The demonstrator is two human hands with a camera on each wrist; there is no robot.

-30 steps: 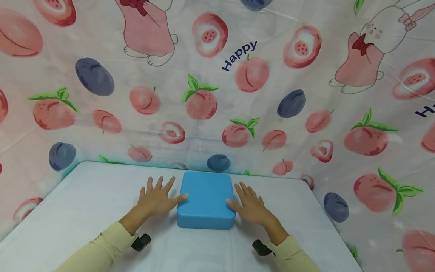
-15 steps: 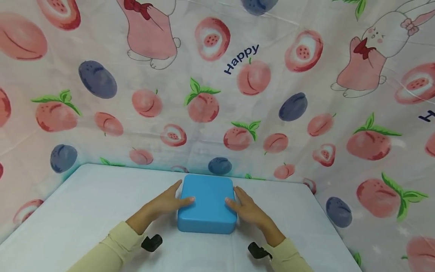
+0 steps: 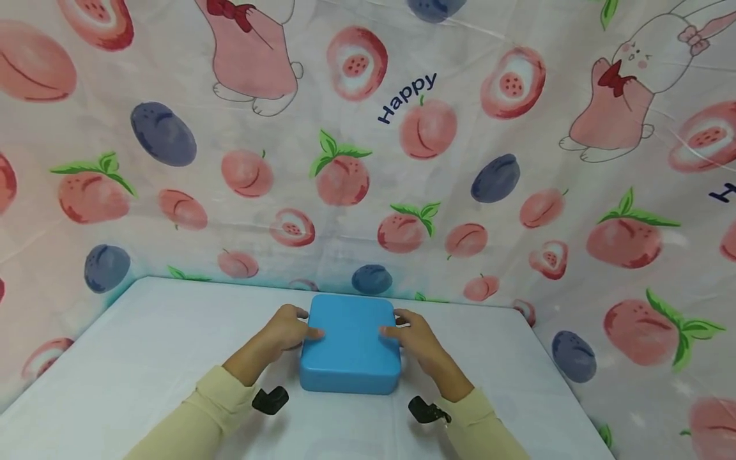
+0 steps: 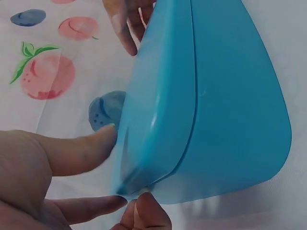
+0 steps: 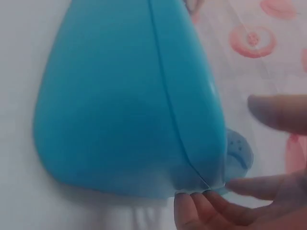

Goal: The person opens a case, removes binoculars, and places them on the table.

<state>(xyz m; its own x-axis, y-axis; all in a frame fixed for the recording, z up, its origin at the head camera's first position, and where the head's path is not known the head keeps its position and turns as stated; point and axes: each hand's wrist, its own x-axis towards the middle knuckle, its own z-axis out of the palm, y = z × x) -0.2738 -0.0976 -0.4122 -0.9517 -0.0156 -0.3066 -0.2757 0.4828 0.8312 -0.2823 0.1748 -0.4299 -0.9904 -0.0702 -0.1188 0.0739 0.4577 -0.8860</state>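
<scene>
A blue lidded box (image 3: 351,342) with rounded corners lies shut on the white table, between the two hands. My left hand (image 3: 284,329) grips its left side, thumb over the top and curled fingers low at the edge. On the opposite side my right hand (image 3: 421,335) holds it the same way. In the left wrist view a thin seam parts the lid (image 4: 165,115) from the box's lower body (image 4: 235,110), and the fingertips touch that seam. The right wrist view also has fingertips at the seam under the lid (image 5: 201,105). What lies inside the box is hidden.
The white table (image 3: 190,332) ends at a hanging cloth (image 3: 345,249) printed with peaches, plums and rabbits, behind and to the right. A small black wrist camera hangs below each wrist, the left one (image 3: 270,400) and the right one (image 3: 427,410).
Both hands were flatter, fingers spread beside the box. The left hand has moved right, and the fingers of both hands have curled in against the box's sides. The box stays in place.
</scene>
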